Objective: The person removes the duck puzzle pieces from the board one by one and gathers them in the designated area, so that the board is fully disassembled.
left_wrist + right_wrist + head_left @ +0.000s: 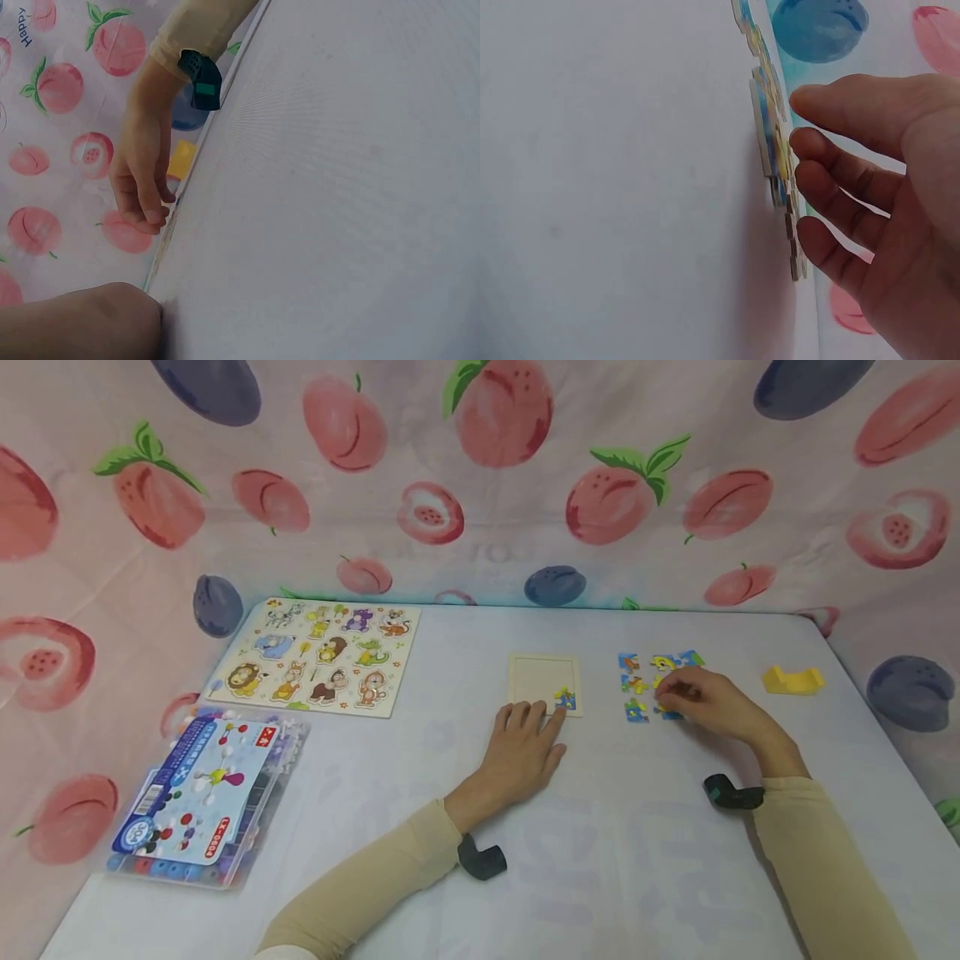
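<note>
My left hand (521, 756) lies palm down with spread fingers at the near edge of a small wooden puzzle tray (522, 685). Its index fingertip meets the tray's near edge, just below a blue-and-yellow jigsaw piece (566, 697) in the near right corner. Over on the right, my right hand (708, 700) is above a group of loose jigsaw pieces (636, 710), its fingers bent and partly covering them. In the right wrist view, the thumb (840, 105) and index finger stand slightly apart beside the pieces (763, 127); nothing shows between them.
A yellow plastic block (793, 681) sits to the right of the pieces. At the back left lies an animal puzzle board (315, 647), with a clear plastic case (217, 793) of coloured parts before it. A fruit-print cloth (480, 485) hangs behind the table.
</note>
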A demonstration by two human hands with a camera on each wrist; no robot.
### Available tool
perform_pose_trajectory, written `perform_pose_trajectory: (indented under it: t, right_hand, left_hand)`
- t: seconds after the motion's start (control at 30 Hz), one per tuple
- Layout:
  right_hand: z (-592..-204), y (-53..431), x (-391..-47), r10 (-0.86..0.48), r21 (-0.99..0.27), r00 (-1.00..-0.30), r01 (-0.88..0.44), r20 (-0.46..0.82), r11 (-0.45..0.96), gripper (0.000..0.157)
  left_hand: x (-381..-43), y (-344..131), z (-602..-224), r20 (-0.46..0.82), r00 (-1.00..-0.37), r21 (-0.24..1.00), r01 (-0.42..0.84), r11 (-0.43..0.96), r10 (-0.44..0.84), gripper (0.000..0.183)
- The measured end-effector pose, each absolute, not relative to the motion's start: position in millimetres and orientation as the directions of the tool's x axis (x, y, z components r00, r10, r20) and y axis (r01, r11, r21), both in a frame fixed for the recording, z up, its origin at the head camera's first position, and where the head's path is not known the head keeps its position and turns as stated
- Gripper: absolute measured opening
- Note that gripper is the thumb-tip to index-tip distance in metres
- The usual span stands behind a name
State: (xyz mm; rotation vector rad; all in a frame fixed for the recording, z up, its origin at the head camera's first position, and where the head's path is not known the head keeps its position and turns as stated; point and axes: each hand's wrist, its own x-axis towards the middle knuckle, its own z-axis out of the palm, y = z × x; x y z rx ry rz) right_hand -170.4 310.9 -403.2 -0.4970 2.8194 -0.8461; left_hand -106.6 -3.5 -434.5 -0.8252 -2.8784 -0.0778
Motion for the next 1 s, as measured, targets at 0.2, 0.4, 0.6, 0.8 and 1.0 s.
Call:
perform_pose_trajectory:
  t: [0.2, 0.4, 0.6, 0.8, 1.0]
  right_hand:
    - [-400.6, 304.1, -173.3, -0.344, -0.581, -0.938, -0.26, -0.037, 0.771, 0.017]
    - [-398.9, 281.3, -182.4, -0.456, -0.632, -0.888, -0.384, 0.054, 0.673, 0.016]
    - [-400.2, 244.4, -190.3, -0.518, -0.654, -0.854, -0.422, 0.053, 0.628, 0.017]
    - [-404.3, 214.8, -195.2, -0.57, -0.685, -0.821, -0.442, 0.048, 0.579, 0.021]
    - [-407.3, 195.6, -196.5, -0.594, -0.644, -0.804, -0.467, 0.024, 0.606, 0.031]
  left_hand:
    - [-107.0, -3.7, -433.4, 0.139, -0.838, 0.008, 0.533, 0.846, 0.527, 0.052]
    - [-107.9, -3.5, -435.0, 0.144, -0.844, 0.009, 0.523, 0.852, 0.516, 0.054]
    - [-106.9, -3.3, -436.6, 0.162, -0.847, 0.022, 0.517, 0.856, 0.507, 0.049]
    - [-105.4, -4.1, -435.2, 0.154, -0.831, 0.015, 0.543, 0.84, 0.535, 0.048]
    - [-105.7, -6.1, -433.6, 0.162, -0.82, -0.008, 0.556, 0.831, 0.549, 0.048]
